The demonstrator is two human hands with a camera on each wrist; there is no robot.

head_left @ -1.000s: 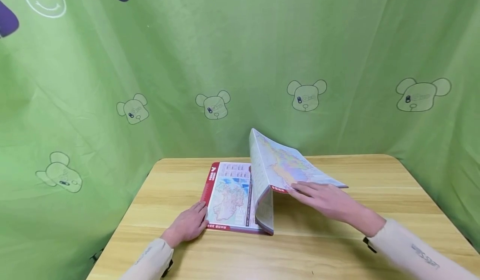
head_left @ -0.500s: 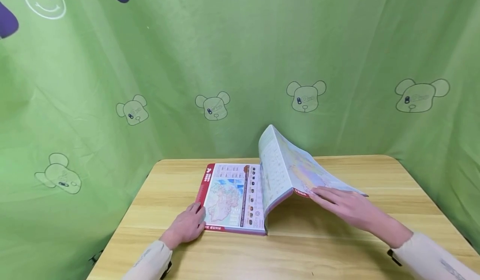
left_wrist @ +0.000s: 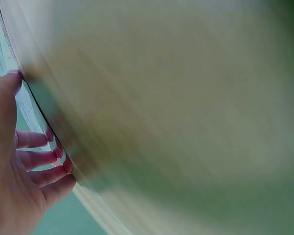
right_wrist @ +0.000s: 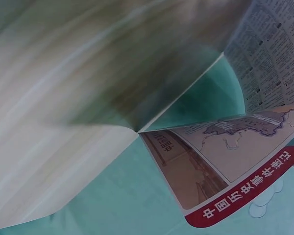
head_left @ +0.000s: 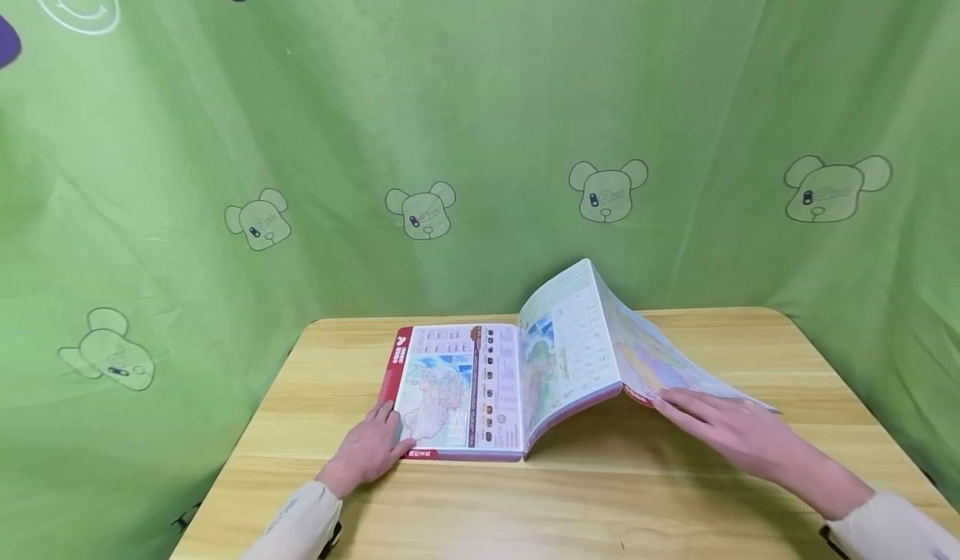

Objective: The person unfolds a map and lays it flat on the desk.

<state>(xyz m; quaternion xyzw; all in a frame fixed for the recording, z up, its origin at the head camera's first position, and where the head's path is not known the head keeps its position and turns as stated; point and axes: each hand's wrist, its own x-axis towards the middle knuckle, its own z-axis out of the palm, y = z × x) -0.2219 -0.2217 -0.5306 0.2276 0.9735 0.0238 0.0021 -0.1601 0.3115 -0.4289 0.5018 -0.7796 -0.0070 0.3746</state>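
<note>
A folding map [head_left: 442, 397] with red edge strips lies partly opened on the table, its left panel flat. My left hand [head_left: 365, 450] rests on that panel's lower left edge; in the left wrist view the thumb lies along the edge, with the other fingers [left_wrist: 54, 183] spread beside it. The middle panel [head_left: 566, 347] rises to a raised fold, and a coloured panel slopes down to the right. My right hand [head_left: 738, 437] holds this panel's near edge above the table. In the right wrist view the red strip [right_wrist: 245, 193] shows, with only a sliver of the hand.
The light wooden table [head_left: 570, 510] has rounded far corners. Behind it hangs a green curtain [head_left: 487, 127] printed with bear heads, close to the table's back edge. Both sleeves are pale, with a dark strap near each wrist.
My right hand has moved right and toward me, drawing the coloured panel along. The raised fold has shifted right, uncovering more of the left panel. The left hand and map edge have slid slightly left.
</note>
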